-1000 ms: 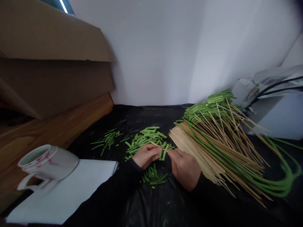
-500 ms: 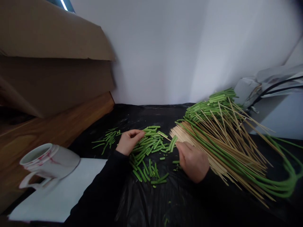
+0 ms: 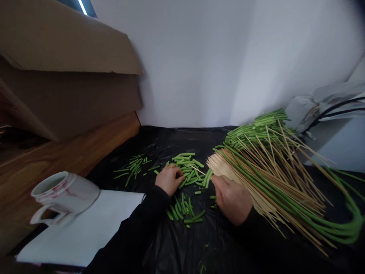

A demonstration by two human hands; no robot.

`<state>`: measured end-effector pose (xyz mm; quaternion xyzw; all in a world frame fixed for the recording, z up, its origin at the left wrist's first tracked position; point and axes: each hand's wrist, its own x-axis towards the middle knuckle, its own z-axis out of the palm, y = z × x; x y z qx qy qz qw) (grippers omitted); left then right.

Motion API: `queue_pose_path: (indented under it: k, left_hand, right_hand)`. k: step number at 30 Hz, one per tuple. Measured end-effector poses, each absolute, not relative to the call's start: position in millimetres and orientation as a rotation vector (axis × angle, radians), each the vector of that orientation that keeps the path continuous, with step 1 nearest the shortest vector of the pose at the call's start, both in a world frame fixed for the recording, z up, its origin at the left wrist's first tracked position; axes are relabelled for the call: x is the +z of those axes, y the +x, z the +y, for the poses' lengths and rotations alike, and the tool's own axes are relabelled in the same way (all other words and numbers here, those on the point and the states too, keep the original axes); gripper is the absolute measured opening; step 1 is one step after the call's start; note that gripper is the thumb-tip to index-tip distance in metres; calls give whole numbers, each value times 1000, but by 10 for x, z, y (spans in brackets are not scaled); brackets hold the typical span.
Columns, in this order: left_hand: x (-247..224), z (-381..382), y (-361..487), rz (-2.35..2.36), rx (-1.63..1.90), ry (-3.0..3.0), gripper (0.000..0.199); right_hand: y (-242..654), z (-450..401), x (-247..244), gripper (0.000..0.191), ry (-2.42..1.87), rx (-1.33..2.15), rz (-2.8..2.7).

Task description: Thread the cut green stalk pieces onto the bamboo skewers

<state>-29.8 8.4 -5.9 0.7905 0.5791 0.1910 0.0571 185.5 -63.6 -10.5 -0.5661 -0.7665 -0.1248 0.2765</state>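
Note:
My right hand (image 3: 234,198) is closed around a thin bamboo skewer (image 3: 199,171). Short cut pieces of long green bean (image 3: 208,178) sit side by side on that skewer, just beyond my fingertips, and its tip points left. My left hand (image 3: 170,179) rests low over a loose pile of cut bean pieces (image 3: 186,161), with thumb and fingers drawn together. What is between those fingertips, if anything, is hidden. More cut pieces (image 3: 182,207) lie scattered just in front of the left hand.
Many bamboo skewers (image 3: 262,186) lie at the right, with uncut long beans (image 3: 299,213) across them. Behind is a stack of filled bean skewers (image 3: 256,129). A small bean group (image 3: 134,167), white mug (image 3: 67,192), paper (image 3: 85,232) and cardboard box (image 3: 71,95) are left.
My left hand has moved right and nearer to me, over the bean pile, and its fingers have curled in. The right hand keeps its skewer in nearly the same place. The view has shifted slightly.

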Motion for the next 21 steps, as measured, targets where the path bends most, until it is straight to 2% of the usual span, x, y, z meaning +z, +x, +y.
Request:
queue_pose_path:
  k: [6,11,16,21]
  left_hand:
    - [-3,103,-309,1620,879,2287,13]
    - [33,120,-266,1340,1174,1669,27]
    - [-39,137,-227,1031,1127,1061,30]
    - [-37,141,-237,919,1062,892,30]
  right_hand:
    - [1854,-635,-117,24,-1481,-326,-2038]
    - [1822,-662,-112,25,-1413,-363,-2005]
    - [1808,-680,-115,24,-1386,-355,-2033]
    - [1815,-675,-125,25,-1391,-343,-2038]
